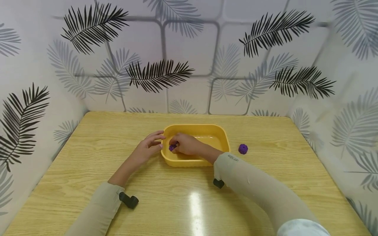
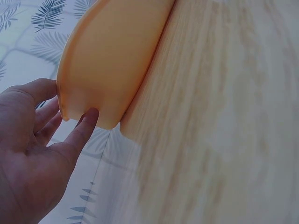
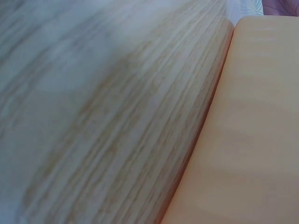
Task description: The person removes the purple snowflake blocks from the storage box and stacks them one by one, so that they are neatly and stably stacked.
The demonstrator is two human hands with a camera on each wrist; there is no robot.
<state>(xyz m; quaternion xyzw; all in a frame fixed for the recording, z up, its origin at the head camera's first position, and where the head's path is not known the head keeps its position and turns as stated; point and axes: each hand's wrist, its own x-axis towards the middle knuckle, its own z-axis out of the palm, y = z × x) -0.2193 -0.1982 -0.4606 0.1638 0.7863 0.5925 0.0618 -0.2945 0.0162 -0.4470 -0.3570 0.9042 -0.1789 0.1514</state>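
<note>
A yellow plastic tub [image 1: 203, 163] sits on the table. At its left end is my left hand [image 1: 150, 146], thumb on the outer wall and fingertips at the rim; the left wrist view also shows this hand [image 2: 42, 144] on the tub [image 2: 107, 56]. My right hand [image 1: 186, 144] reaches down inside the tub, finger and thumb pinching a small purple knobbly piece [image 1: 172, 148], partly hidden by the fingers. A similar round purple piece [image 1: 243, 148] lies on the table right of the tub. In the right wrist view, the tub's side wall [image 3: 252, 121] fills the right part.
The wood-grain table [image 1: 165, 203] spreads around the tub. Behind it and at both sides rise walls [image 1: 192, 46] with a leaf pattern. A dark wrist device [image 1: 129, 200] sits at the left cuff, another [image 1: 218, 183] at the right cuff.
</note>
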